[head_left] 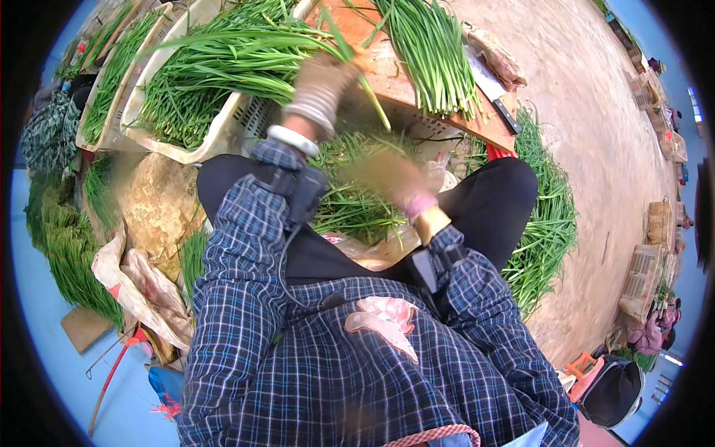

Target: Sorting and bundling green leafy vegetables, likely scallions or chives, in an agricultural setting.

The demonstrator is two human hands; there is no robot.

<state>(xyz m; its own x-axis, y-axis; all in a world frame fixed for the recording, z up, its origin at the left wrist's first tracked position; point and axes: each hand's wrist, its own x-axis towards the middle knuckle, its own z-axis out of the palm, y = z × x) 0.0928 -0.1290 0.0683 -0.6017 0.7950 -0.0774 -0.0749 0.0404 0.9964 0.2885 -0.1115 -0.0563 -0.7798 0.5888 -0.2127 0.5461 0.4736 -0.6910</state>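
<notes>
My gloved left hand (324, 80) is closed on a few garlic chives (375, 102), whose pale ends point down toward my lap. It is raised at the near edge of a wooden board (387, 71). Lower and to the right, my right hand (391, 175) is smeared by motion, so its fingers cannot be made out. Beneath it, loose green trimmings (354, 197) lie between my bent knees. A thick bundle of chives (432, 56) rests on the board. Beside that bundle lies a knife with a black handle (507, 117).
Left of the board stands a white plastic crate (195, 154) full of chives, with another filled crate (91, 134) farther left. More greens (547, 216) are heaped by my right knee. A crumpled sack (145, 287) lies at left; baskets (640, 283) line the far right.
</notes>
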